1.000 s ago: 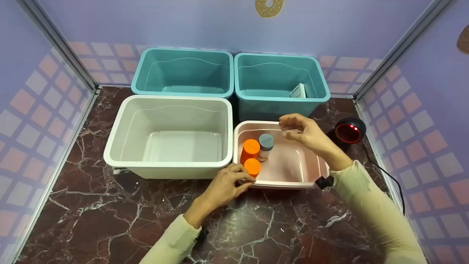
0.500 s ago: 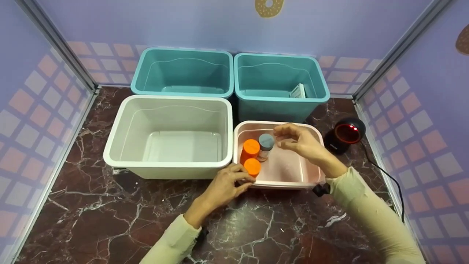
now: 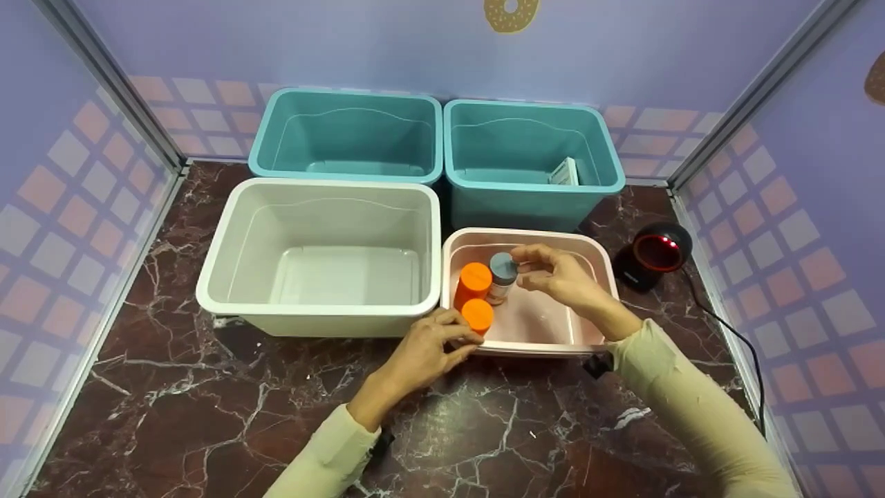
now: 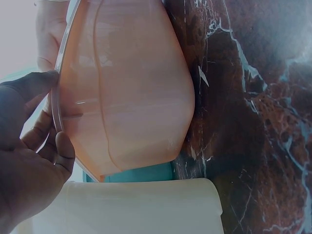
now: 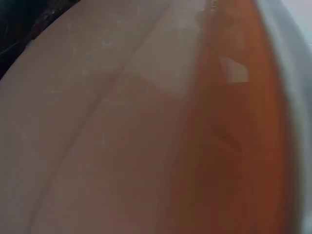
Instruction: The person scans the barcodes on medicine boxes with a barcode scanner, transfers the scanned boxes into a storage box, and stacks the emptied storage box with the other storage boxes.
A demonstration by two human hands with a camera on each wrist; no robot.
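Okay, so the pink bin sits on the dark marbled table with three bottles standing bunched up in its left end. There's a grey-lidded bottle, a far orange bottle just left of it, and a near orange bottle by the bin's near left corner.

The right hand is over the pink bin, thumb and fingers bent but apart, tips right at the right edge of the grey lid. Can't tell if they're actually touching it, and the right wrist cam is pretty much all blurry bin wall. The left hand has its fingers bent on the pink bin's rim and is holding on at that near left corner, right beside the near orange bottle.

Around the pink bin: a big off-white bin just to its left, a teal bin behind it with a small white box inside, another teal bin back and left, and a black scanner with red lights to its right.
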